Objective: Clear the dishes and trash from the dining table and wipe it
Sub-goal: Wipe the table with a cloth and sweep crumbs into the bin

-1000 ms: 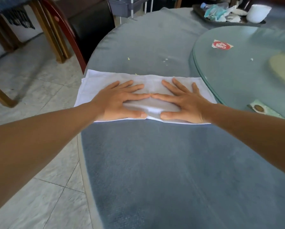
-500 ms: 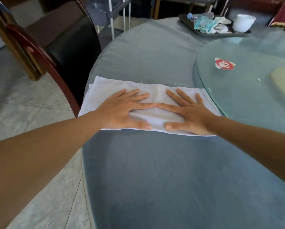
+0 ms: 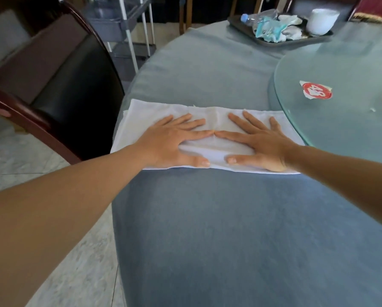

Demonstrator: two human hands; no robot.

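head cam, only one view here. both hands were flat on a white cloth (image 3: pixel 210 131) spread across the blue-grey table (image 3: pixel 207 229). the left hand (image 3: pixel 172 140) had its fingers (image 3: pixel 192 124) straight and fanned out, palm pressed down, nothing gripped. the right hand (image 3: pixel 261 144) was the same deal, fingers (image 3: pixel 241 121) stretched out flat on the cloth, not curled round anything. the two index fingertips were touching each other right at the middle of the cloth, and the thumbs lay along its near edge, pointing at each other with a small gap between.

the cloth stuck out past the little fingers on both sides. its left end sat at the table edge, just beside a dark wooden chair (image 3: pixel 59 89). its right end reached the rim of the glass turntable (image 3: pixel 340 120), which was just beyond the right hand's little finger. a red and white sticker (image 3: pixel 316 90) was on the glass.

way past the fingertips, at the far side of the table, there was a dark tray (image 3: pixel 241 24) with a plastic bottle (image 3: pixel 256 15), crumpled wrappers and tissues (image 3: pixel 272 28), and a white cup (image 3: pixel 323 19). a grey cart (image 3: pixel 123 25) stood on the floor behind the chair.
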